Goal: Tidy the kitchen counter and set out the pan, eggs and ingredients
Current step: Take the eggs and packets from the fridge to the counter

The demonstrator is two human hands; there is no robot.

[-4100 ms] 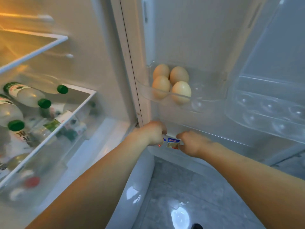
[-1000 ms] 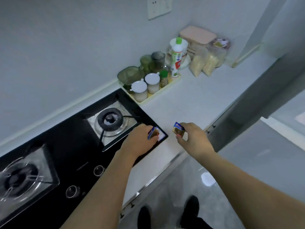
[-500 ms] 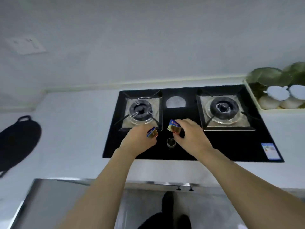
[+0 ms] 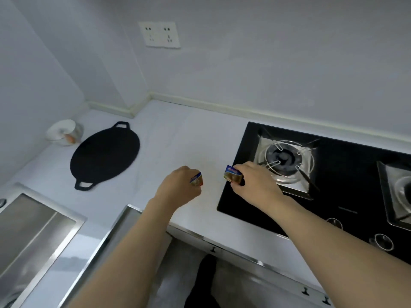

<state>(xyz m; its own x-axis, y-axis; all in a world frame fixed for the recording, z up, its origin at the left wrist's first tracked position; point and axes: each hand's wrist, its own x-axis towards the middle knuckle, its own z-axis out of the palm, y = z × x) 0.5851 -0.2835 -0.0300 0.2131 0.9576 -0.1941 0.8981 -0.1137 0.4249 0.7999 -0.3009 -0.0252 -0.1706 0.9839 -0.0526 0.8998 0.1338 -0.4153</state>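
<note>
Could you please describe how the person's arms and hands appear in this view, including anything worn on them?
Both forearms are bare as far as the frame shows, with no sleeves in view. The left hand and right hand wear no gloves, and no watch, bracelet or ring is visible on either wrist or on the fingers that show.

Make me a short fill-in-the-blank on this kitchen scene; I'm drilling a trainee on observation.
1. Each hand, left hand and right hand, pinches one small foil ____.
2. The flat black two-handled pan lies on the white ____.
3. The white bowl stands beside the pan, near the ____.

Missing: packet; counter; wall
</note>
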